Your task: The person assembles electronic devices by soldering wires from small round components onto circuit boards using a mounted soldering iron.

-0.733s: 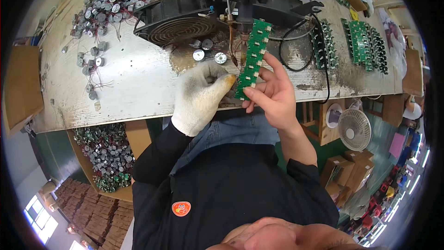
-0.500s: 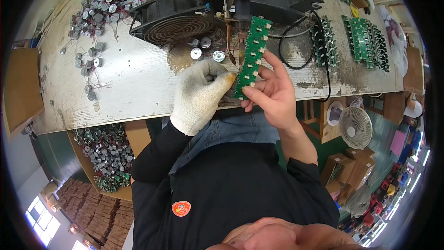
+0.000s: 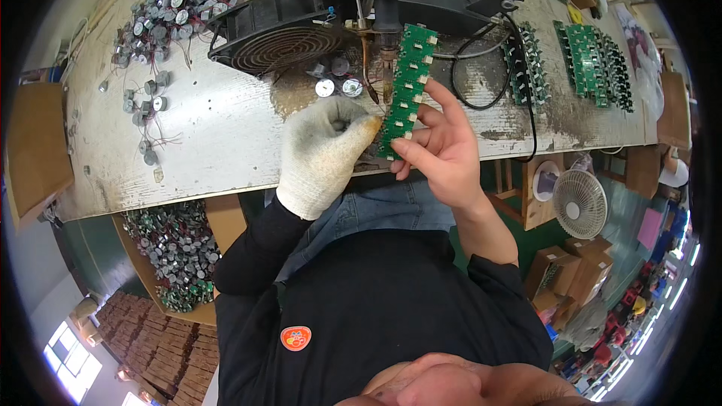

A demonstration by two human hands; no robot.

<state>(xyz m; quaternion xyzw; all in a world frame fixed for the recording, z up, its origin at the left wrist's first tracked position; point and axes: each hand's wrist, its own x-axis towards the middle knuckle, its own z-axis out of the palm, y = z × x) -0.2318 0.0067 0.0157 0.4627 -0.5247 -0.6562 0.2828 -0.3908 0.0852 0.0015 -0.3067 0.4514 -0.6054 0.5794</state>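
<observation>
My right hand (image 3: 445,146) pinches the lower end of a long green circuit board (image 3: 408,79), thumb in front, upper fingers along its right edge. Small white connectors line the board, which stands tilted up in front of a soldering stand (image 3: 385,0). In a white knitted glove with a stained thumb tip, my left hand (image 3: 322,146) is closed beside the board's lower left edge. What its fingers hold, if anything, is hidden. Just above the glove sit a few small round motors (image 3: 351,88), near the thin tip of a solder feed tube (image 3: 370,79).
A black fan (image 3: 286,34) stands behind the left hand. Loose wired motors (image 3: 184,4) are heaped at the far left. More green boards (image 3: 590,68) lie in rows at the right, past a black cable (image 3: 526,90). A carton of motors (image 3: 177,248) stands below the table's left side.
The board has shifted slightly left and its lower end has come a little lower with my right hand. My left hand stays closed in nearly the same spot.
</observation>
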